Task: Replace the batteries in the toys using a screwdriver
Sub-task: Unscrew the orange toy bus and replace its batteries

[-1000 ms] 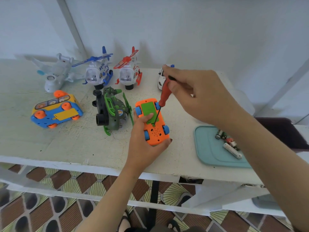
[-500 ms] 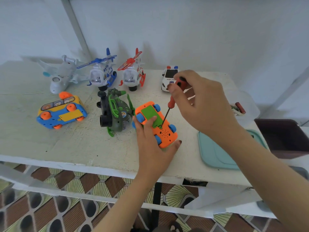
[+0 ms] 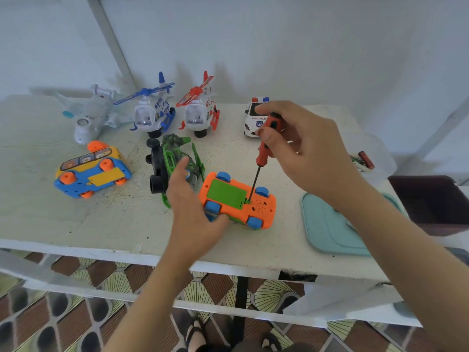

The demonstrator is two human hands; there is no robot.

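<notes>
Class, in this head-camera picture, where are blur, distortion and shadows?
Head view: the left hand looks slightly motion-blurred, the right hand and screwdriver sharper; same view, the table edge bows from the wide-angle lens; the red helicopter throws a soft shadow on the wall.

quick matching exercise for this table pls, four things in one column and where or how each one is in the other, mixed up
Things:
1. screwdriver
2. orange car
3. police car
4. tray

Place or state:
a. wheels up, middle of the table
b. on its wheels at the back, near the wall
c. held in the right hand
d. flat, at the right end

Pairs: 1-c, 2-a, 3-b, 4-d
</notes>
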